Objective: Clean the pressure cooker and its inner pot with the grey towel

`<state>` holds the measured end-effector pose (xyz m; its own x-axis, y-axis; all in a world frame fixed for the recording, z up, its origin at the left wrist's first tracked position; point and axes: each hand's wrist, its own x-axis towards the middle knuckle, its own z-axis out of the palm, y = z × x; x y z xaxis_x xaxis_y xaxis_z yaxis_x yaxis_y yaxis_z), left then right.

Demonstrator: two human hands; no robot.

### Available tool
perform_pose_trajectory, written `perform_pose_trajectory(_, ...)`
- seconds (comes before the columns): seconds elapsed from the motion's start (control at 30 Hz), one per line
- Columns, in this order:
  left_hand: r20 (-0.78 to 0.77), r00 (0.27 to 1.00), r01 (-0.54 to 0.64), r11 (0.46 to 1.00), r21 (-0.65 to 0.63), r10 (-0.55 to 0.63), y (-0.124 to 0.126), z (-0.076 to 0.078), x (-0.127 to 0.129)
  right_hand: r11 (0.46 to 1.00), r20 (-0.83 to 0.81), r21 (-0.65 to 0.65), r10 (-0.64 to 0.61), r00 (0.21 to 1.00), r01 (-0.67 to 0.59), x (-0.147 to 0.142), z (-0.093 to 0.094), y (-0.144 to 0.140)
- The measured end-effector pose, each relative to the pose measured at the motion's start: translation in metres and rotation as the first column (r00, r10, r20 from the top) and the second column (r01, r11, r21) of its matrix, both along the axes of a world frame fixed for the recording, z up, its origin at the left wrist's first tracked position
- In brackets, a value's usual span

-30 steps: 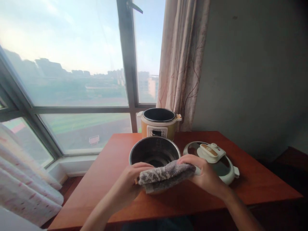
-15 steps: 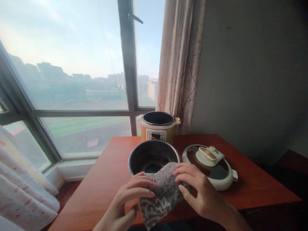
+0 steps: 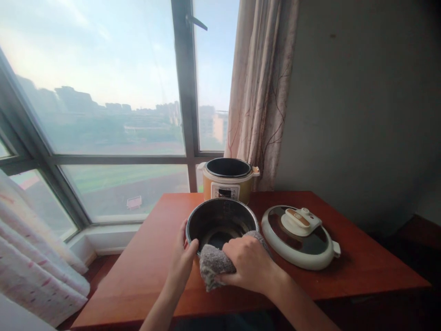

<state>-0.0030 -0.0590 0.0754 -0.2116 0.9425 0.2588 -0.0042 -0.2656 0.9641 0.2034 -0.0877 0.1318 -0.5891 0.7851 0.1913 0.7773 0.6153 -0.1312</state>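
A dark round inner pot with a shiny rim stands on the table in front of me. My left hand grips its near left side, thumb over the rim and fingers along the outer wall. Bunched in my right hand is a grey cloth, held against the pot's near rim. Part of the cloth shows beyond the knuckles on the right. My right fingertips are partly hidden by the cloth and the hand itself.
Behind the pot stands a yellow and white electric cooker without its lid. The white lid with a dark top lies to the right. All rest on a reddish wooden table. Windows and a curtain are behind.
My left hand has let go of the cloth and taken hold of the pot's left side. My right hand has gathered the spread cloth and moved left over the pot's near rim.
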Motion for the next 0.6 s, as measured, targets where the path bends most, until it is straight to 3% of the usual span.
perform_pose_trajectory(0.27,-0.036,0.996,-0.077,0.997,-0.009,0.076,-0.004,0.003,0.011,0.993,0.044,-0.048,-0.103,0.994,0.105,-0.015,0.013,-0.002)
perform_pose_trajectory(0.4,-0.067,0.995,-0.068,0.998,0.006,0.069,-0.005,0.007,0.011,0.999,-0.085,0.026,-0.018,0.996,0.021,-0.008,0.005,-0.006)
perform_pose_trajectory(0.6,-0.101,0.989,-0.104,0.995,0.009,0.104,-0.004,0.004,0.008,0.996,-0.088,0.043,0.088,0.992,-0.084,0.003,-0.001,-0.007)
